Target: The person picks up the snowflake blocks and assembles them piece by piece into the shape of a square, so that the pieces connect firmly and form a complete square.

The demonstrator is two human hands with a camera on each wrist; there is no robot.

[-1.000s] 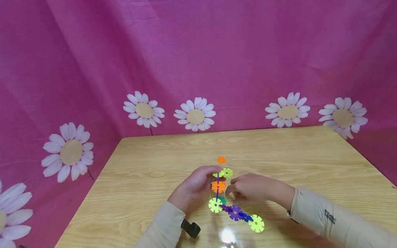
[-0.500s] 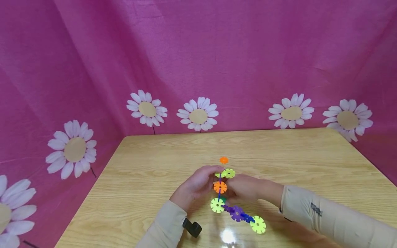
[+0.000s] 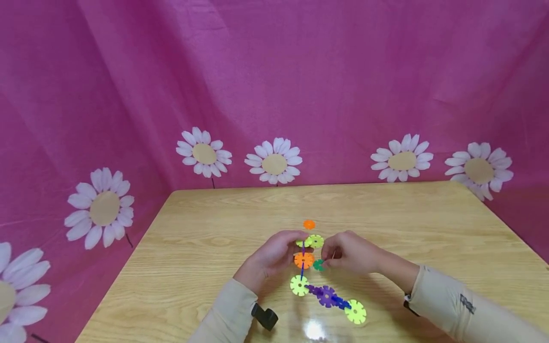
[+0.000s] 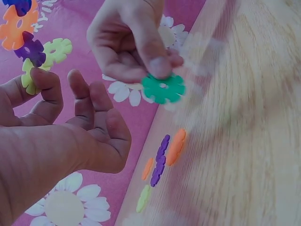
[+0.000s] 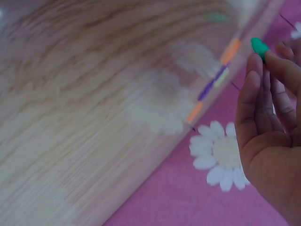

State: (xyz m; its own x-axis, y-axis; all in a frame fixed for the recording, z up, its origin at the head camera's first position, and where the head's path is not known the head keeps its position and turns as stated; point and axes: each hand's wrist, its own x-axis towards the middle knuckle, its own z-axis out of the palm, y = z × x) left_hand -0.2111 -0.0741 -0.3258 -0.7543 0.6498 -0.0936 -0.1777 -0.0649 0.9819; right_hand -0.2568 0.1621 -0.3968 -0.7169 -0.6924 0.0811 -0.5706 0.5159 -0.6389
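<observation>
A chain of slotted plastic flower discs hangs from my left hand [image 3: 276,252], whose thumb and fingers pinch a yellow-green disc [image 4: 29,77]. An orange disc [image 3: 304,260], another yellow-green disc [image 3: 299,285], a purple disc [image 3: 327,296] and a yellow-green end disc [image 3: 355,311] follow along it, with blue and purple ones between. Beside the pinched disc, a yellow-green disc [image 3: 315,241] sticks out to the right. My right hand [image 3: 353,252] pinches a green disc [image 4: 164,89] between thumb and fingers, apart from the chain.
An orange disc [image 3: 309,224] appears beyond the hands over the wooden table [image 3: 206,224]. In the left wrist view, several orange, purple and yellow discs, including a purple disc [image 4: 158,171], show nearly edge-on near the table edge. A pink flowered curtain [image 3: 326,95] stands behind.
My right hand reached in behind the chain, then drew back to the right, and the green disc now shows at its fingertips. The left hand stays nearly still with the chain.
</observation>
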